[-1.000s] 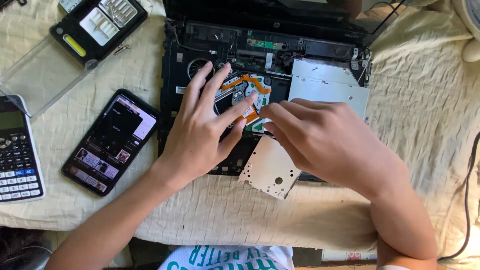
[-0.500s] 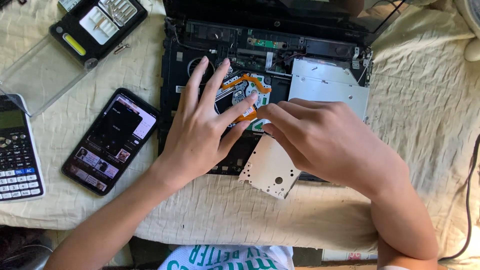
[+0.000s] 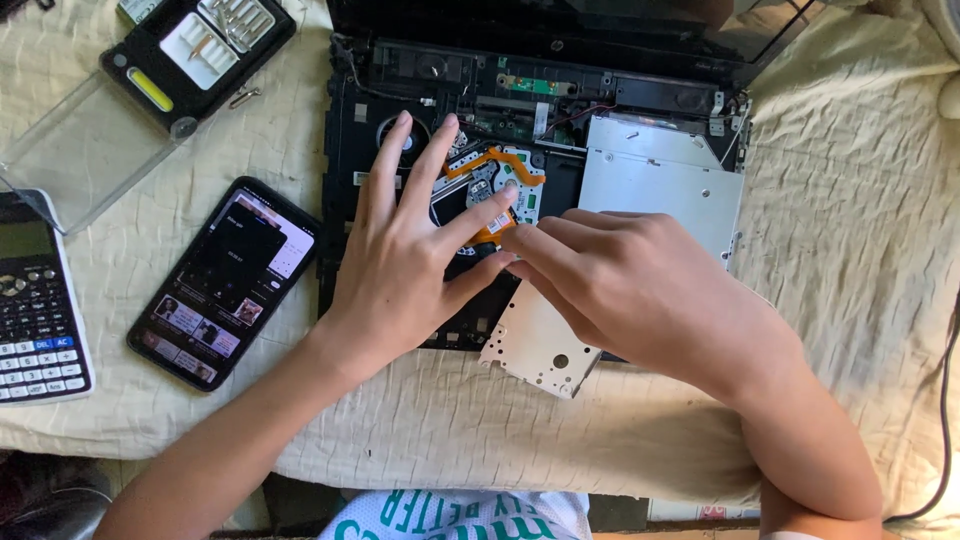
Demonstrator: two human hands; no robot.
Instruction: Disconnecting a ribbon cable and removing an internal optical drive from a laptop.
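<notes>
An opened black laptop base (image 3: 345, 150) lies on a cream cloth with its inner parts bare. My left hand (image 3: 405, 260) rests flat on it, fingers spread over the fan and board. An orange flat ribbon cable (image 3: 500, 160) curves across the board, just beyond my fingertips. My right hand (image 3: 640, 290) is curled, its fingertips meeting those of the left at the cable's lower end (image 3: 497, 232); whether they pinch it is hidden. A silver optical drive (image 3: 660, 180) sits in the base at the right. A perforated metal bracket (image 3: 535, 350) pokes out under my right hand.
A black phone (image 3: 225, 280) with a lit screen lies left of the laptop. A calculator (image 3: 35, 310) sits at the left edge. A black screwdriver bit case (image 3: 195, 50) with a clear lid (image 3: 85, 150) is at upper left. A black cord (image 3: 945, 400) runs down the right side.
My left hand's fingers have shifted slightly over the board. The right hand stays in the same place.
</notes>
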